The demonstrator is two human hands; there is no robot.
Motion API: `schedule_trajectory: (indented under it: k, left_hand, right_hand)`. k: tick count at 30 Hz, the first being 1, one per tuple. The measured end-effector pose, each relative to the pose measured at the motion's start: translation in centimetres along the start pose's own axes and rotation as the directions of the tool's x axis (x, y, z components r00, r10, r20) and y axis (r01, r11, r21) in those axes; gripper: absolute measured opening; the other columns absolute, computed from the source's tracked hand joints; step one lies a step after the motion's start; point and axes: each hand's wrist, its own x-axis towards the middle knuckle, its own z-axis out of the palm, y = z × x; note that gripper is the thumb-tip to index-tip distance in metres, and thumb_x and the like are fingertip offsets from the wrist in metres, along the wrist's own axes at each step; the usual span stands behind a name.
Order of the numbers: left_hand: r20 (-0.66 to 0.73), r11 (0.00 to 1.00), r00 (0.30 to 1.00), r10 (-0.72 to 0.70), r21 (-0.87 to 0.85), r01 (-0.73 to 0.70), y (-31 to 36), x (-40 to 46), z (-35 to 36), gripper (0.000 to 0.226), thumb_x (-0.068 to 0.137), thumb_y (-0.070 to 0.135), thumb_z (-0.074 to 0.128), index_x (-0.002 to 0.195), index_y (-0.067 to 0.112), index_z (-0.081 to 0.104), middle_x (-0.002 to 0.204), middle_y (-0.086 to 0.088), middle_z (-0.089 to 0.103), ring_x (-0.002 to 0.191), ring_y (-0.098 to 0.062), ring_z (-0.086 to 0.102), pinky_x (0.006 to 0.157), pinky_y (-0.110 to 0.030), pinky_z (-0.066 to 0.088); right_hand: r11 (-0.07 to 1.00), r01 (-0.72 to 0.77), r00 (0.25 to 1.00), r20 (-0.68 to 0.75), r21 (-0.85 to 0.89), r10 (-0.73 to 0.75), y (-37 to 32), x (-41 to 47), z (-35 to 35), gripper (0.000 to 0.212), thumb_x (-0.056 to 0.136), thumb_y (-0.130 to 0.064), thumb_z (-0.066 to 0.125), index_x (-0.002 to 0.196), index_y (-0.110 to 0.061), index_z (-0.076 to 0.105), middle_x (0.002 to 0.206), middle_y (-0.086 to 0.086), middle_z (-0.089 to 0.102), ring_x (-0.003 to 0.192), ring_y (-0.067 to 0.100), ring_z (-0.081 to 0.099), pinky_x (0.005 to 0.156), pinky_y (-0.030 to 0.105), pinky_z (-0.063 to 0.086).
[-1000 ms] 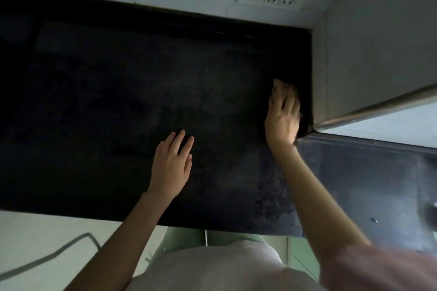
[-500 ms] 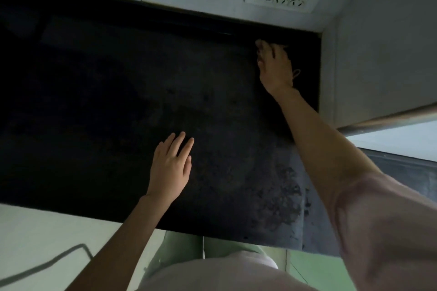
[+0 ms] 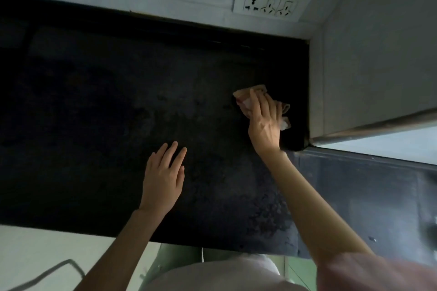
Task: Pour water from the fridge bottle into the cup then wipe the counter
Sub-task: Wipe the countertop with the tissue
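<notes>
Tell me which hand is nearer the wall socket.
Right. The right hand presses a cloth on the counter just below the socket; the left hand lies flat nearer the counter's front edge, further left.

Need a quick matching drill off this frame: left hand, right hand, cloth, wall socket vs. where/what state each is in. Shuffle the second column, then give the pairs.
Column 1
1. left hand
2. right hand
3. cloth
4. wall socket

Column 2
A. white, on the wall above the counter's back edge
B. bunched under a palm, near the right-hand wall
C. flat on the dark counter, fingers spread, holding nothing
D. pressing down on the cloth

Pairs: 1-C, 2-D, 3-B, 4-A
</notes>
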Motion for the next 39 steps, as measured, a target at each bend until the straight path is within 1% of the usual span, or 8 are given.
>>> schedule_trajectory:
  k: [4, 8, 12, 20, 24, 28, 33, 39]
  left_hand:
    - [0.006, 1.000, 1.000, -0.007, 0.003, 0.007, -0.1, 0.0, 0.0, 0.048, 0.095, 0.030, 0.034, 0.135, 0.014, 0.053, 0.143, -0.012, 0.049, 0.135, -0.033, 0.042, 0.106, -0.054, 0.039]
    - [-0.013, 1.000, 1.000, -0.010, -0.013, 0.010, 0.1, 0.0, -0.1, 0.047, 0.094, 0.029, 0.035, 0.133, 0.013, 0.056, 0.141, -0.012, 0.052, 0.133, -0.034, 0.045, 0.104, -0.054, 0.041]
    - [-0.010, 1.000, 1.000, -0.008, -0.022, 0.007, 0.0, -0.1, -0.1, 0.047, 0.094, 0.029, 0.035, 0.133, 0.013, 0.056, 0.141, -0.012, 0.052, 0.133, -0.034, 0.045, 0.104, -0.055, 0.042]
    - [0.005, 0.999, 1.000, -0.011, -0.034, 0.011, -0.2, 0.0, 0.0, 0.045, 0.095, 0.028, 0.036, 0.134, 0.014, 0.054, 0.141, -0.011, 0.051, 0.134, -0.031, 0.043, 0.106, -0.052, 0.040]
    - [-0.015, 0.999, 1.000, -0.012, -0.041, 0.011, -0.1, -0.1, 0.0, 0.045, 0.094, 0.027, 0.038, 0.133, 0.014, 0.055, 0.141, -0.011, 0.052, 0.134, -0.032, 0.043, 0.106, -0.053, 0.040]
    - [-0.028, 0.999, 0.999, -0.019, -0.040, 0.018, -0.1, 0.0, 0.1, 0.039, 0.093, 0.014, 0.054, 0.132, 0.013, 0.057, 0.140, -0.012, 0.053, 0.133, -0.032, 0.044, 0.105, -0.054, 0.041]
    - [-0.024, 0.999, 1.000, -0.010, -0.046, 0.009, -0.1, 0.0, -0.1, 0.046, 0.093, 0.026, 0.036, 0.132, 0.015, 0.058, 0.140, -0.010, 0.053, 0.133, -0.031, 0.044, 0.105, -0.052, 0.042]
    - [-0.017, 1.000, 1.000, -0.011, -0.019, 0.011, -0.2, -0.1, 0.1, 0.040, 0.095, 0.023, 0.045, 0.133, 0.016, 0.056, 0.141, -0.011, 0.052, 0.133, -0.031, 0.044, 0.106, -0.052, 0.041]
  right_hand:
    - [0.999, -0.032, 0.994, 0.108, -0.015, 0.033, 1.5, 5.5, 0.1, 0.066, 0.079, 0.002, 0.052, 0.143, -0.011, 0.042, 0.146, 0.013, 0.042, 0.137, 0.036, 0.034, 0.113, 0.060, 0.015]
    - [0.985, -0.163, 0.961, 0.215, -0.058, 0.172, 2.8, 10.9, -0.3, 0.052, 0.092, -0.017, 0.048, 0.143, -0.020, 0.040, 0.151, 0.009, 0.033, 0.138, 0.035, 0.026, 0.116, 0.057, 0.006]
    - [0.983, -0.177, 0.973, 0.143, -0.042, 0.181, 2.1, 10.2, 0.1, 0.053, 0.092, -0.054, 0.038, 0.127, -0.018, 0.055, 0.132, 0.011, 0.053, 0.119, 0.037, 0.045, 0.107, 0.052, 0.030]
    - [1.000, 0.003, 0.996, -0.089, 0.029, 0.000, -0.2, -1.8, -0.3, 0.029, 0.089, -0.037, 0.060, 0.109, -0.017, 0.065, 0.112, 0.006, 0.061, 0.105, 0.030, 0.050, 0.099, 0.049, 0.038]
    - [0.997, 0.070, 0.990, -0.121, 0.014, -0.068, 1.0, 0.0, 0.6, 0.026, 0.088, -0.030, 0.060, 0.109, -0.014, 0.063, 0.115, 0.011, 0.060, 0.105, 0.033, 0.048, 0.103, 0.054, 0.036]
    - [0.999, -0.028, 0.996, -0.091, -0.037, 0.025, 3.0, 8.5, 1.7, 0.034, 0.090, -0.032, 0.051, 0.111, -0.008, 0.061, 0.116, 0.021, 0.059, 0.101, 0.043, 0.053, 0.097, 0.054, 0.040]
    - [0.986, -0.168, 0.986, -0.001, 0.012, 0.168, 3.0, 13.8, 1.8, 0.041, 0.093, -0.035, 0.050, 0.125, -0.010, 0.057, 0.126, 0.020, 0.053, 0.111, 0.042, 0.048, 0.097, 0.048, 0.037]
    - [0.968, 0.225, 0.974, -0.024, 0.113, -0.224, -2.0, 5.3, 2.2, 0.032, 0.090, -0.023, 0.052, 0.118, -0.009, 0.059, 0.122, 0.016, 0.057, 0.105, 0.037, 0.050, 0.095, 0.046, 0.039]
